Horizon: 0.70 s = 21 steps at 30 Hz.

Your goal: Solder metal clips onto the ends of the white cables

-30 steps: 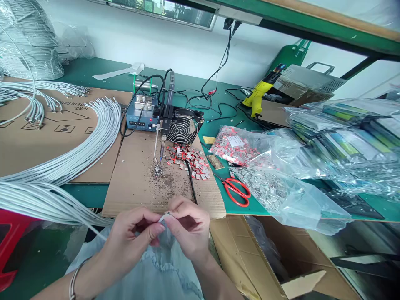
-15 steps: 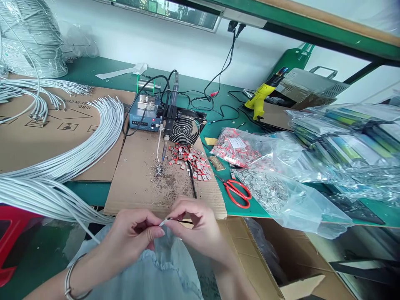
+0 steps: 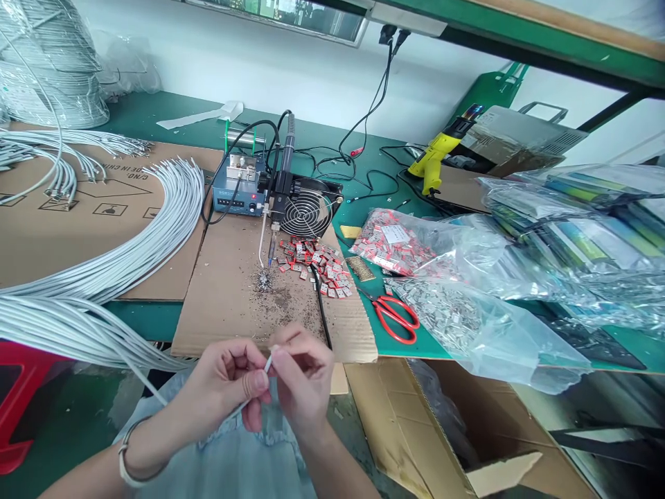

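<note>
My left hand (image 3: 233,384) is closed in a pinch around the end of a thin grey cable (image 3: 268,362), just below the table's front edge. My right hand (image 3: 302,374) is closed too, its fingertips pressed on the cable's tip right beside my left thumb. The cable runs down and left from my hands toward a thick bundle of grey cables (image 3: 77,333). A soldering iron (image 3: 271,242) hangs tip-down over a brown cardboard sheet (image 3: 228,305) beyond my hands, next to a pile of small red and white parts (image 3: 316,263).
A blue solder station (image 3: 235,190) and a round fan (image 3: 305,211) stand behind the cardboard. Red scissors (image 3: 395,315) and clear bags of small parts (image 3: 467,326) lie to the right. A yellow heat gun (image 3: 433,156) rests farther back. An open carton (image 3: 441,430) sits below the table.
Both hands have shifted slightly left and lower. The cable end has turned from nearly level to pointing upward between my fingertips.
</note>
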Available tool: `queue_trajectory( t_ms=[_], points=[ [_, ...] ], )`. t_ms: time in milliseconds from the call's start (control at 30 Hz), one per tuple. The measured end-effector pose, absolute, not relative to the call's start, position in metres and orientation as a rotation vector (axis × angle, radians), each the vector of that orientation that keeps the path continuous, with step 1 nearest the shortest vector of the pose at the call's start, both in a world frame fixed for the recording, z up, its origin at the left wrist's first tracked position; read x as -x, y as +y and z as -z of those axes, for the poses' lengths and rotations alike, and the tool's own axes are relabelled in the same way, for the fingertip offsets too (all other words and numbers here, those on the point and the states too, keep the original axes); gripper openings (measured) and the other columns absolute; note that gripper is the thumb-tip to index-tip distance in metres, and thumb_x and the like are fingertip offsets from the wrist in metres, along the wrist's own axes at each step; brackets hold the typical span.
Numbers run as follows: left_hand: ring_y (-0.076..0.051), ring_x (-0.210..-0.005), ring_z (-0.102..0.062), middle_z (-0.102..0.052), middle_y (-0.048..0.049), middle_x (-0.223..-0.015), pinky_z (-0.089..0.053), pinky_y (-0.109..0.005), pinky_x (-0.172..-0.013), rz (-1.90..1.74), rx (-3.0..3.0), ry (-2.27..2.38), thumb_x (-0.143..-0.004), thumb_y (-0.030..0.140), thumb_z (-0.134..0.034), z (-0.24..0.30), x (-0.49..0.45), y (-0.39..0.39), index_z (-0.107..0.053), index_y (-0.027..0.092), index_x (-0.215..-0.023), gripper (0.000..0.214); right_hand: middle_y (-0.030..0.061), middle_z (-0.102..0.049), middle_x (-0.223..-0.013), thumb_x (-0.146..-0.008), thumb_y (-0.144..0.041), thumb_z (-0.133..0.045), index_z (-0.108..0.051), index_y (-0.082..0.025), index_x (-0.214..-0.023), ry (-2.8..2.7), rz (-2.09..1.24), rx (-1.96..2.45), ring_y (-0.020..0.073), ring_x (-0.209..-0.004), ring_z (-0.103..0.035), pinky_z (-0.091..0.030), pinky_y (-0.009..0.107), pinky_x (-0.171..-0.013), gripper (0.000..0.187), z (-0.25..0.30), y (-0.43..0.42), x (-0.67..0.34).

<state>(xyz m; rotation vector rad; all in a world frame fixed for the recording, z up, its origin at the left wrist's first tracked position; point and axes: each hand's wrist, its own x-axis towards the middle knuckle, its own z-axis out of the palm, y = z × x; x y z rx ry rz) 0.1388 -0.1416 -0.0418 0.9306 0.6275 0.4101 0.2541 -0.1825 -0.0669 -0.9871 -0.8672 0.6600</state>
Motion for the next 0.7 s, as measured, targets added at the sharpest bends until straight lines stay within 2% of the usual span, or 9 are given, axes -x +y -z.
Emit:
queue_trajectory(
  t_ms=[100, 167, 267, 333, 467, 700],
  points=[
    [-0.009, -0.034, -0.056, -0.062, 0.0, -0.051, -0.038, -0.014, -0.036, -0.368, -0.89, 0.611, -0.063, 0.044, -0.076, 0.043, -0.131, -0.138, -0.057, 0.011, -0.067, 0.038, -0.0051, -0.039, -0.054, -0.076, -0.027, -0.062, -0.049, -0.02, -0.057, -0.679, -0.832, 0.837, 0.0087, -0.045, -0.034, -0.03, 0.023, -0.044, 0.024, 0.061, -0.179, -0.272],
    [-0.009, -0.035, -0.056, -0.063, 0.0001, -0.052, -0.037, -0.013, -0.035, -0.381, -0.873, 0.607, -0.065, 0.042, -0.075, 0.046, -0.126, -0.136, -0.059, 0.011, -0.069, 0.035, -0.0039, -0.043, -0.054, -0.076, -0.024, -0.062, -0.053, -0.02, -0.059, -0.783, -0.829, 0.911, 0.0097, -0.048, -0.038, -0.032, 0.023, -0.046, 0.02, 0.056, -0.181, -0.284],
    [-0.009, -0.036, -0.057, -0.063, 0.0007, -0.053, -0.038, -0.013, -0.035, -0.4, -0.881, 0.598, -0.068, 0.039, -0.074, 0.048, -0.122, -0.134, -0.06, 0.012, -0.07, 0.031, -0.0003, -0.056, -0.059, -0.072, -0.018, -0.067, -0.065, -0.019, -0.07, -1.093, -0.885, 1.134, 0.0123, -0.055, -0.048, -0.037, 0.024, -0.05, 0.003, 0.05, -0.187, -0.289],
    [-0.009, -0.036, -0.058, -0.063, 0.0011, -0.053, -0.038, -0.013, -0.036, -0.394, -0.892, 0.584, -0.069, 0.038, -0.073, 0.048, -0.122, -0.135, -0.058, 0.012, -0.069, 0.03, 0.0009, -0.06, -0.062, -0.068, -0.017, -0.069, -0.068, -0.019, -0.073, -1.198, -0.913, 1.209, 0.0127, -0.056, -0.05, -0.039, 0.024, -0.051, 0.005, 0.048, -0.189, -0.286],
    [-0.009, -0.036, -0.057, -0.063, 0.0022, -0.053, -0.04, -0.013, -0.037, -0.376, -0.91, 0.59, -0.068, 0.04, -0.073, 0.047, -0.124, -0.135, -0.055, 0.013, -0.067, 0.032, 0.0011, -0.06, -0.057, -0.069, -0.017, -0.068, -0.066, -0.018, -0.062, -1.201, -0.903, 1.212, 0.0125, -0.053, -0.051, -0.039, 0.024, -0.049, 0.007, 0.046, -0.188, -0.278],
    [-0.008, -0.035, -0.056, -0.061, 0.0024, -0.051, -0.039, -0.013, -0.036, -0.345, -0.92, 0.615, -0.064, 0.044, -0.074, 0.045, -0.127, -0.134, -0.053, 0.013, -0.064, 0.037, 0.0002, -0.061, -0.059, -0.069, -0.014, -0.068, -0.064, -0.019, -0.063, -1.196, -0.865, 1.19, 0.0125, -0.054, -0.053, -0.042, 0.025, -0.05, 0.009, 0.046, -0.19, -0.279]
  ],
)
